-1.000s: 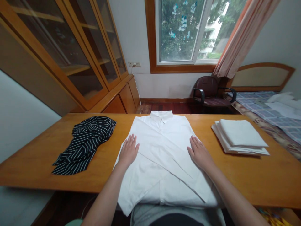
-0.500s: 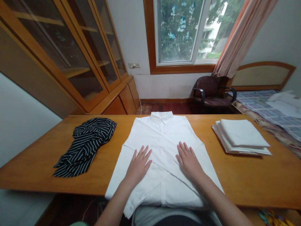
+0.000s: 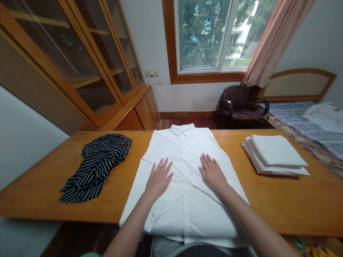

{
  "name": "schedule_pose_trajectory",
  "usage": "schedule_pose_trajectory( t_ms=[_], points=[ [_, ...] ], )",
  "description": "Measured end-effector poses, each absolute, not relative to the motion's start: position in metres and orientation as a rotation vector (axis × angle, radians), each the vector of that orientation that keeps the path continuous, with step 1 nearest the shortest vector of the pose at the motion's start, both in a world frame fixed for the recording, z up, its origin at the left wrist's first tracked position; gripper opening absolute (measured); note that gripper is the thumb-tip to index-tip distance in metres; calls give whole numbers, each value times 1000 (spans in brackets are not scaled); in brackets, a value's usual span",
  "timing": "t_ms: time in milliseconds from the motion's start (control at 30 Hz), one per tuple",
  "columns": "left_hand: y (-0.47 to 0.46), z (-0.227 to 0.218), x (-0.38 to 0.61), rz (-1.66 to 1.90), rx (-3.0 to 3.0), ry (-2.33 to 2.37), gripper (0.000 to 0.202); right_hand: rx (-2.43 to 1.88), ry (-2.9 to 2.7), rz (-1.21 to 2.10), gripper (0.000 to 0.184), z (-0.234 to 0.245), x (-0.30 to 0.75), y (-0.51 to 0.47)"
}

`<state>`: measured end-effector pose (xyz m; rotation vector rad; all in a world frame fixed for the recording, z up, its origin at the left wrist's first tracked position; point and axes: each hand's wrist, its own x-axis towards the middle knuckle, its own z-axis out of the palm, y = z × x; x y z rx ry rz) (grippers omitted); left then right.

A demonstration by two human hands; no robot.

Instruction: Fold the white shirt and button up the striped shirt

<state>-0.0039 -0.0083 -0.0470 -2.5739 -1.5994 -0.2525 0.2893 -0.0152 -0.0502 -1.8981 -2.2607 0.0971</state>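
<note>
A white collared shirt (image 3: 187,142) lies face down on the wooden table (image 3: 48,167), its sleeves folded across the back and its hem hanging over the near edge. My left hand (image 3: 158,177) rests flat on the shirt left of centre, fingers spread and open. My right hand (image 3: 212,172) lies flat on it right of centre, also open. Neither hand holds anything.
A crumpled black-and-white striped garment (image 3: 96,164) lies at the table's left. A stack of folded white cloths (image 3: 276,155) sits at the right. Behind the table are a dark armchair (image 3: 241,105), a bed (image 3: 308,125), a glass-door cabinet (image 3: 80,64) and a window (image 3: 209,32).
Both hands slid inward from the shirt's outer edges to near its centre, then a little farther up the cloth. The shirt shifted slightly away from me.
</note>
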Motion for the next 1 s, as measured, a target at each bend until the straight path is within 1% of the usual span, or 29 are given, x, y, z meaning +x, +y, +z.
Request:
schedule_pose_trajectory(
  t_ms=[333, 533, 600, 700, 833, 900, 1000],
  points=[
    [39, -45, 4, -254, -2595, -1747, 54, -1837, -2270, 54, 56, -54, 323, 49],
    [41, -44, 6, -249, -2584, -1764, 54, -1993, -2167, -59, 55, -49, 351, 47],
    [41, -44, 6, -256, -2578, -1772, 53, -1990, -2144, -101, 53, -44, 340, 43],
    [41, -45, 4, -260, -2589, -1762, 53, -1869, -2167, -95, 52, -38, 303, 33],
    [41, -46, 1, -262, -2635, -1698, 53, -1480, -2408, 44, 51, -40, 250, 17],
    [41, -46, 0, -260, -2638, -1690, 52, -1431, -2445, 67, 51, -42, 238, 10],
    [41, -47, 0, -266, -2626, -1704, 53, -1467, -2451, 68, 52, -44, 238, 4]
  ],
)
